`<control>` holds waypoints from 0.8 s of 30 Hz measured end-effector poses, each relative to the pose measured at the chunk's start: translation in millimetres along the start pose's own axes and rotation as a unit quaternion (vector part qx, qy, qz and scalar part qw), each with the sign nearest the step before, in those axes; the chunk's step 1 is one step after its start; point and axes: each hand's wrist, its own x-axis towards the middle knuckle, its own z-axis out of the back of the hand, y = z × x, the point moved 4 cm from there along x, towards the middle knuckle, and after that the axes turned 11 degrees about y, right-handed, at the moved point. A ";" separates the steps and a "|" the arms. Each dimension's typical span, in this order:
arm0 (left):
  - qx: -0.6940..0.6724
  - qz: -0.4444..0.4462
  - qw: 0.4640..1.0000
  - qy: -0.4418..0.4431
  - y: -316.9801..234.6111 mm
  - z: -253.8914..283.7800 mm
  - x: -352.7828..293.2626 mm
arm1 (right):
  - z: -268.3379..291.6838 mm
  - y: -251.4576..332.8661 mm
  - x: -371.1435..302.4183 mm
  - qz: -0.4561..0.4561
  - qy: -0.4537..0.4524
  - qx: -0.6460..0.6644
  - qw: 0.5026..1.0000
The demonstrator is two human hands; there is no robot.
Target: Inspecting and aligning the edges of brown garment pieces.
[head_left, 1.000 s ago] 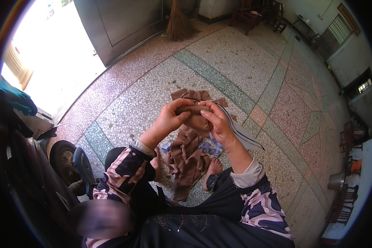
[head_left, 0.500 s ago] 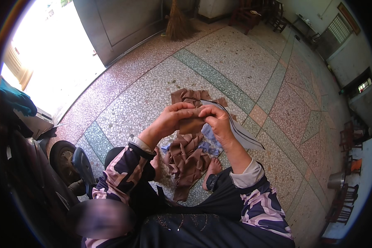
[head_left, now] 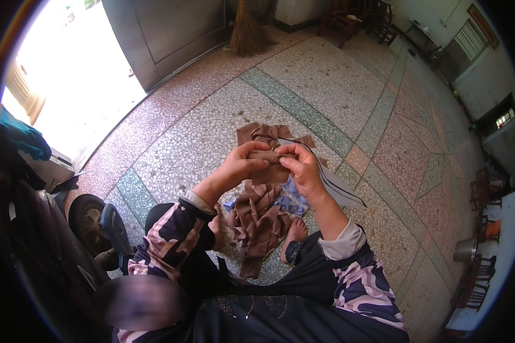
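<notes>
Between my two hands is a small piece of brown cloth (head_left: pixel 269 173), its lower part hanging below the fingers. My left hand (head_left: pixel 238 166) pinches its left side, thumb and forefinger closed on it. At the right side my right hand (head_left: pixel 301 168) grips it the same way, fingertips close to the left ones. Beneath them, a heap of brown cloth pieces (head_left: pixel 258 220) lies on the floor between my bare feet, with light blue cloth (head_left: pixel 290 191) among it. More brown cloth (head_left: pixel 263 132) and a white piece with dark stripes (head_left: pixel 340 191) lie just beyond my hands.
A wheel (head_left: pixel 90 223) of a dark vehicle stands close on my left, near a bright doorway. A straw broom (head_left: pixel 247 34) leans by the grey door (head_left: pixel 177 28). Wooden chairs (head_left: pixel 475 280) and a metal bucket (head_left: pixel 465 250) stand along the right side of the speckled floor (head_left: pixel 212 114).
My fingers have shifted slightly on the brown cloth; the right fingertips have changed their grip, and the hanging part has moved a little to the right.
</notes>
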 end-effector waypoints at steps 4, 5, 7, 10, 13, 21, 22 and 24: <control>-0.103 0.086 0.991 -0.012 5.3 -1.3 0.9 | -2.8 7.9 0.1 0.055 -0.003 -0.139 0.989; -0.103 0.079 0.991 -0.015 6.3 -0.7 1.7 | -2.4 7.8 0.1 0.055 -0.004 -0.140 0.989; -0.049 0.063 0.997 -0.014 6.1 -1.0 1.5 | -2.5 9.0 -0.2 0.078 0.001 -0.209 0.975; 0.050 0.031 0.998 -0.017 10.3 3.1 0.3 | -7.0 6.6 -1.0 0.071 -0.022 -0.320 0.944; 0.088 0.019 0.996 -0.024 11.4 6.1 -0.4 | -13.4 14.2 -2.3 0.099 -0.017 -0.439 0.893; 0.048 0.011 0.997 -0.055 8.6 9.3 1.2 | 16.5 -1.8 6.0 0.090 -0.048 -0.262 0.960; 0.052 -0.002 0.997 -0.057 7.1 9.8 1.2 | 18.7 -1.6 5.3 0.078 -0.074 -0.294 0.950; 0.055 -0.016 0.997 -0.058 7.0 10.1 2.2 | 19.1 -1.2 5.5 0.078 -0.078 -0.288 0.951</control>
